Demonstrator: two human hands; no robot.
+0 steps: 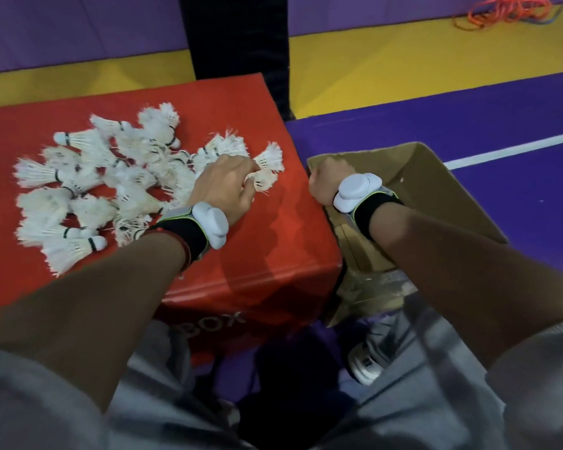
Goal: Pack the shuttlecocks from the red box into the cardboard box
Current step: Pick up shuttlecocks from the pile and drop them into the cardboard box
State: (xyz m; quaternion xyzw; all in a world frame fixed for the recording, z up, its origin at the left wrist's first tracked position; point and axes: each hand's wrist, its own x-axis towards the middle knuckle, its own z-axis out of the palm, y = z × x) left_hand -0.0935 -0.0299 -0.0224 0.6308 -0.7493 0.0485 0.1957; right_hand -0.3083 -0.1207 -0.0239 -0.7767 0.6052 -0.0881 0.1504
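Several white feather shuttlecocks (88, 186) lie in a loose pile on top of the red box (267, 241). My left hand (223, 186) is at the pile's right edge, its fingers curled round a shuttlecock (267, 170) near the box's right side. The open cardboard box (436, 196) stands on the floor just right of the red box. My right hand (325, 183) grips the cardboard box's near-left rim, fingers hidden inside. Both wrists carry black bands with white sensors.
The floor is purple mat with a white line (514, 151) and a yellow strip (403, 66) behind. A black post (238, 37) rises behind the red box. Orange cord (507, 11) lies at the far right. My shoe (364, 362) sits beneath the cardboard box.
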